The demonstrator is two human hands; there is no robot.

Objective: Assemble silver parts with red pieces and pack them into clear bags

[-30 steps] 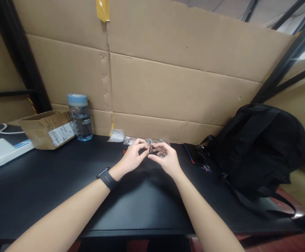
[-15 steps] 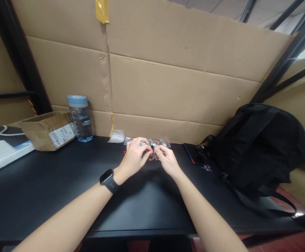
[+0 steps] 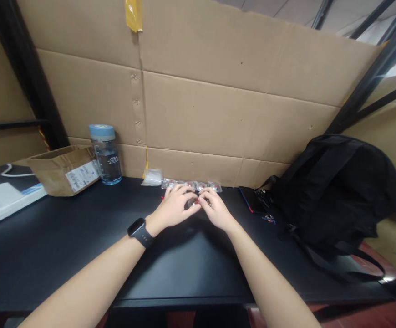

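Observation:
Near the back of the black table, my left hand and my right hand meet, fingertips almost touching. Between them is a small red and silvery piece, mostly covered by the fingers; its kind is too small to make out. Both hands are closed on it, thumbs against bent fingers. A bit of red shows beside my left hand. Just behind the hands lie several small clear packets with red and silvery contents. My left wrist wears a black watch.
A clear plastic bag lies against the cardboard wall. To the left stand a water bottle, a brown paper bag and a white power strip. To the right are a dark flat device, keys and a black backpack.
The fingers of both hands have shifted around the small piece, and more of its red and silvery surface shows. A dark part seen between the fingertips before is now out of sight.

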